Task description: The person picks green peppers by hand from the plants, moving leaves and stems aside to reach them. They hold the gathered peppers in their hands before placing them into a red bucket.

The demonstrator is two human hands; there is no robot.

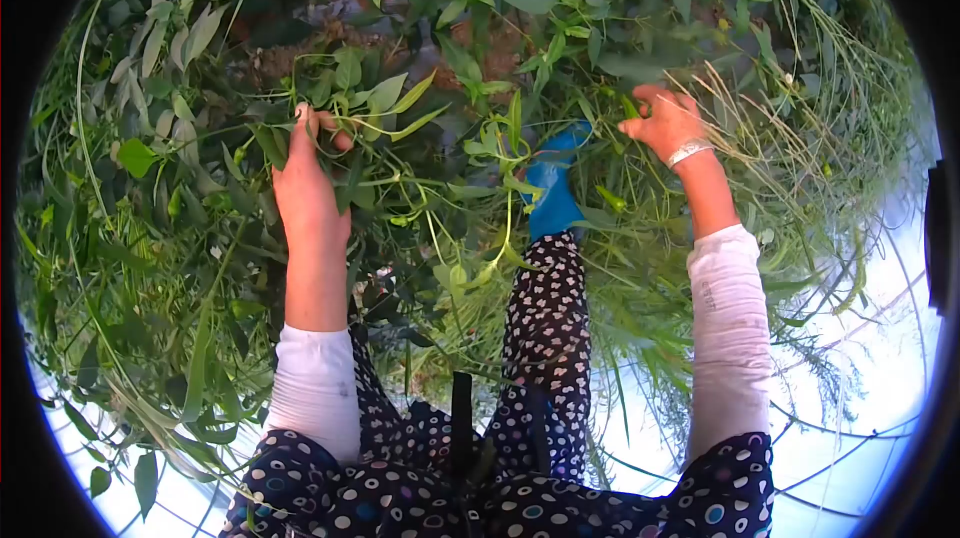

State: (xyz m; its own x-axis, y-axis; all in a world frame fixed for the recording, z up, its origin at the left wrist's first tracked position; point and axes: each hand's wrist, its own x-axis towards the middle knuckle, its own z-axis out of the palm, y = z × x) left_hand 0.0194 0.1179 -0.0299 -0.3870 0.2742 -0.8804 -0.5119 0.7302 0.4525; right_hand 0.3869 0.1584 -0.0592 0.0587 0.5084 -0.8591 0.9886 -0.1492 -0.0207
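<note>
On the left, my left hand (pixel 312 183) is raised into the foliage, thumb and fingers closed on a leafy green stem (pixel 365 126) of a pepper plant. Leaves hide part of the fingers. My right hand (pixel 670 128), with a band at its wrist, is curled among leaves and dry grass on the right. A small slim green piece, which looks like a green pepper (pixel 629 108), shows between its thumb and forefinger. Below that hand, a pale green pepper (pixel 611 200) hangs among the leaves.
A blue boot or foot cover (pixel 553 183) stands between the plants, below patterned trousers (pixel 545 308). Dry grass stalks (pixel 765 133) cross near the right wrist. Dense leaves (pixel 150 208) fill the left, and bare soil (pixel 490 43) shows through at the top. White sheeting (pixel 860 338) lies at lower right.
</note>
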